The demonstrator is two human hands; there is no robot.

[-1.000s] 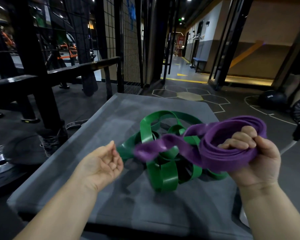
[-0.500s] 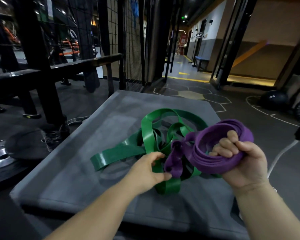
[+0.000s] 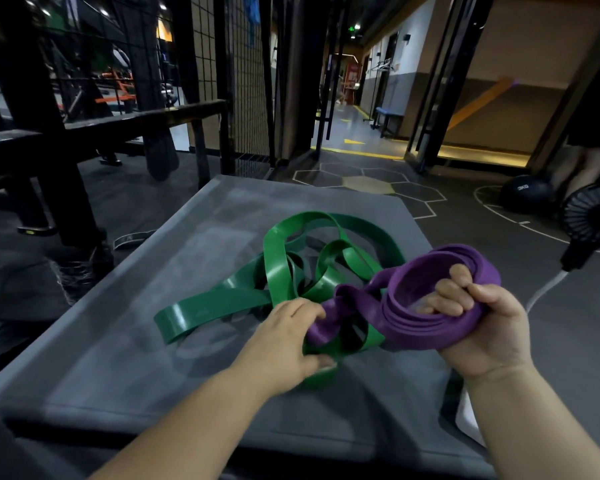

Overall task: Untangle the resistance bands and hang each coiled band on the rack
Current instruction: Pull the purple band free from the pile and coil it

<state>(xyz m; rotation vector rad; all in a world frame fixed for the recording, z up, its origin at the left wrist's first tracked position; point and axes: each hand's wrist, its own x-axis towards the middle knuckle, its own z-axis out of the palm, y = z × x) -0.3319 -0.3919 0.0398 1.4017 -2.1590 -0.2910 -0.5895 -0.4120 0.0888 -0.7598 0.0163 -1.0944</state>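
A purple resistance band (image 3: pixel 426 327) is wound into a coil, and my right hand (image 3: pixel 478 317) grips that coil at the right of the grey padded platform (image 3: pixel 153 341). Its loose end runs left into a twisted loop (image 3: pixel 329 327). My left hand (image 3: pixel 284 344) pinches this purple end where it crosses a green band. The green resistance band (image 3: pixel 278 271) lies in tangled loops on the platform, with one long loop reaching out to the left.
A black metal rack frame (image 3: pixel 49 161) and wire mesh panel (image 3: pixel 243 98) stand at the left and behind. A black medicine ball (image 3: pixel 523 194) and a fan (image 3: pixel 593 216) sit on the floor at the right. A person's legs (image 3: pixel 582 168) show at the far right.
My left hand, held open beside the bands a second ago, has reached right and taken hold of the purple end. My right hand has lowered the purple coil slightly.
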